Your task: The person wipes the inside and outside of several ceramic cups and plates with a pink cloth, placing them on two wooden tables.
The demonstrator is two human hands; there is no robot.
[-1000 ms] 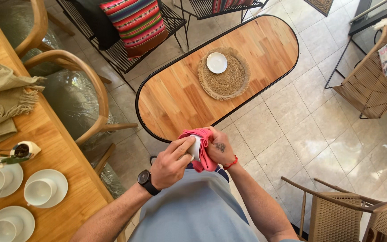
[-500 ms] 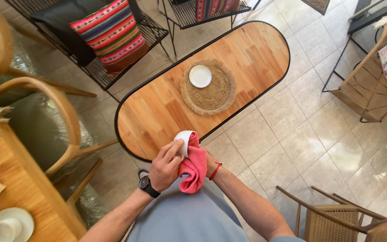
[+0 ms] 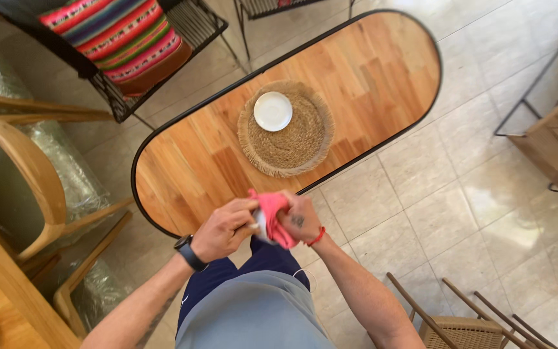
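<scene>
The person's left hand (image 3: 224,229) gripped a small white cup (image 3: 261,226), which sat between both hands, just past the near end of the long wooden table (image 3: 188,165). The right hand (image 3: 298,220) was squeezed around a pink cloth (image 3: 271,210) pressed on the cup. The wiping looked to be in the middle: the cloth was wrapped over most of the cup, so one could not tell how clean it was. At 12 o'clock from the hands, a white saucer (image 3: 272,110) lay bare on a round woven mat (image 3: 287,129), with no cup on it.

At 9 o'clock stood a wooden chair (image 3: 30,174), quite near the left elbow. The table's dark rim ran just beyond the knuckles. From 1 to 3 o'clock the tiled floor (image 3: 447,194) gave wide room. At 5 o'clock a woven chair (image 3: 460,329) stood close to the right arm.
</scene>
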